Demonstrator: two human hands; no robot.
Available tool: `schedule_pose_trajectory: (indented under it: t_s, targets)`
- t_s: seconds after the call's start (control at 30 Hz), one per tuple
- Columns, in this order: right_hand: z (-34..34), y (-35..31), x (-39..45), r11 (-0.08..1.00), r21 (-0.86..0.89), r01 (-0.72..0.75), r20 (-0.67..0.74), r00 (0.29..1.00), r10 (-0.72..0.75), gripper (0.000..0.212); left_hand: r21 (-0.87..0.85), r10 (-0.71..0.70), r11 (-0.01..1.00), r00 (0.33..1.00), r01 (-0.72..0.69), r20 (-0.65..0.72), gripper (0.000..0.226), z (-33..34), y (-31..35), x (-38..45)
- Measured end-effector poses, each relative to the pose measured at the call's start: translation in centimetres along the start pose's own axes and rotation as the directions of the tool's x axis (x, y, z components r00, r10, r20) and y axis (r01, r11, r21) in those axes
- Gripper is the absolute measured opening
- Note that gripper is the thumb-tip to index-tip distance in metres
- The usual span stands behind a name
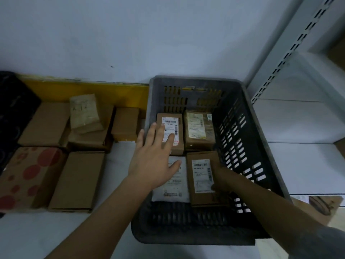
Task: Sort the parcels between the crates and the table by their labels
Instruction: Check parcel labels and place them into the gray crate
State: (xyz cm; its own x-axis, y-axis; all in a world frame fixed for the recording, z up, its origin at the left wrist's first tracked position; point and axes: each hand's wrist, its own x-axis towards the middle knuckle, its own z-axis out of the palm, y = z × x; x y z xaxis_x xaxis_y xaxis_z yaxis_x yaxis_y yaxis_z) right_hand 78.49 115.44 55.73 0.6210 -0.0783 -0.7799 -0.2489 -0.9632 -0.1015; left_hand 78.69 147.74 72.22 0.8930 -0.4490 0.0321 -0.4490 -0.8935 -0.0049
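A dark plastic crate [246, 146] stands on the white table and holds several parcels. My left hand [155, 156] hovers with fingers spread over a small labelled brown box [178, 146] and a white padded mailer [171, 193]. My right hand [219, 181] grips the right edge of a labelled brown box [200, 197] at the crate's front right, thumb on its label. A tape-wrapped brown parcel [199, 131] lies at the crate's back right.
Left of the crate, several cardboard boxes lie on the table: a red-dotted one [24, 176], a plain one [76, 181], a wrapped packet [85, 114] on a stack. A yellow board [112, 92] runs along the wall. A white metal shelf [302, 109] stands at right.
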Motion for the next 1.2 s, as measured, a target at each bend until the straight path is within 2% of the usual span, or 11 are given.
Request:
schedule_pose_trajectory:
  t_s: [0.07, 0.17, 0.3, 0.43, 0.57, 0.67, 0.87, 1.07, 1.2]
  targets:
    - [1.0, 0.7, 1.2, 0.999, -0.011, -0.043, -0.004, 0.999, 0.043, 0.133, 0.004, -0.002, 1.000, 1.000, 0.002, 0.001, 0.089, 0.0, 0.0, 0.0]
    - [0.5, -0.9, -1.2, 0.998, 0.063, -0.019, -0.053, 0.998, 0.022, 0.113, 0.007, -0.007, 1.000, 1.000, 0.007, 0.004, 0.091, 0.1, 0.0, 0.0]
    - [-0.2, -2.2, -3.3, 1.000, -0.003, -0.017, -0.041, 0.999, 0.017, 0.124, 0.013, -0.013, 1.000, 1.000, 0.013, 0.012, 0.091, 0.0, 0.1, 0.0]
    - [-0.5, -2.7, -3.8, 0.980, -0.200, -0.023, -0.083, 0.997, 0.006, 0.109, 0.030, -0.017, 0.999, 0.999, 0.016, 0.028, 0.092, -0.2, 0.1, 0.0]
    - [-1.7, -4.1, -4.9, 0.918, -0.381, -0.108, -0.250, 0.968, 0.011, 0.096, 0.002, -0.031, 1.000, 0.999, 0.031, -0.010, 0.088, -0.2, 0.0, 0.0]
    - [-2.9, -5.2, -6.0, 0.892, -0.434, -0.129, -0.330, 0.944, -0.024, 0.090, -0.075, -0.054, 0.996, 0.997, 0.050, -0.059, 0.081, -0.4, 0.0, 0.0]
    - [-5.7, -8.7, -10.0, 0.898, -0.438, -0.042, -0.516, 0.830, -0.213, 0.072, -0.381, -0.157, 0.921, 0.974, 0.084, -0.165, 0.077, -1.1, -1.5, -1.3]
    - [-5.8, -14.4, -15.0, 0.963, -0.266, 0.034, -0.705, 0.675, -0.218, 0.080, -0.403, -0.365, 0.864, 0.926, 0.301, -0.092, 0.080, 0.5, -7.1, -5.1]
    - [-4.8, -20.1, -17.9, 0.967, -0.211, 0.143, -0.754, 0.605, -0.254, 0.088, -0.382, -0.392, 0.856, 0.919, 0.348, -0.041, 0.080, 1.7, -11.6, -8.9]
